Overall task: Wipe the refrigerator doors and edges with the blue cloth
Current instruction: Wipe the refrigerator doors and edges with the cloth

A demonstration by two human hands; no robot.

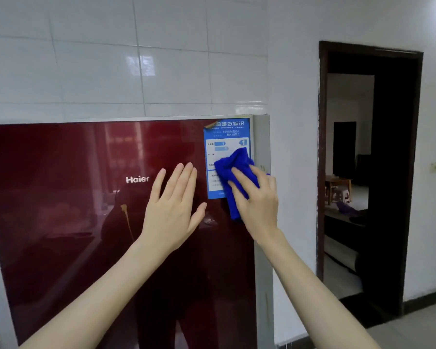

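Observation:
The glossy dark-red refrigerator door (61,222) fills the lower left, with a white brand name on it and a grey side edge (261,142) at its right. A blue energy label (224,137) sticks to the door's upper right corner. My right hand (258,200) presses a bunched blue cloth (233,170) flat against the lower part of that label, close to the door's right edge. My left hand (173,210) rests flat on the door just left of the cloth, fingers spread and pointing up, holding nothing.
White wall tiles (111,59) rise above the refrigerator top. A white wall (295,147) stands just right of the fridge's side. Further right a dark-framed doorway (370,172) opens into another room with a wooden table and stools.

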